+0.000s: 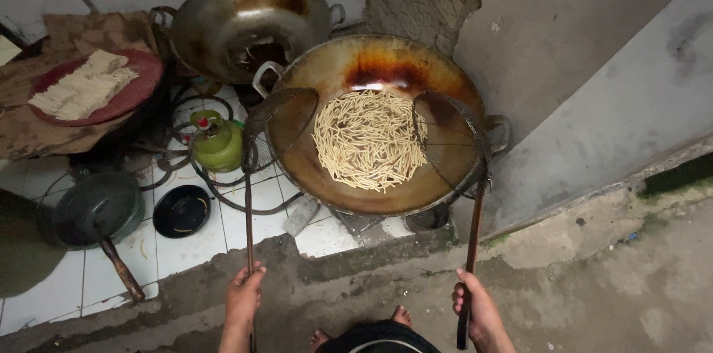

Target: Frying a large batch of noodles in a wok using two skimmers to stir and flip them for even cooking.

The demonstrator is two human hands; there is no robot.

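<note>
left hand (243, 297) fingers grasping skimmer (278, 126) | right hand (479, 308) likewise | white tiled floor (67, 279), concrete walls (594, 63)

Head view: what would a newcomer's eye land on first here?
The big wok at centre, oil-browned, holding a pale heap of frying sticks. Two long-handled mesh skimmers flank the heap: the left hand holds the left skimmer, the right hand holds the right skimmer. Further left on the white tiles stand a green gas cylinder and a red tray of uncooked strips.
</note>
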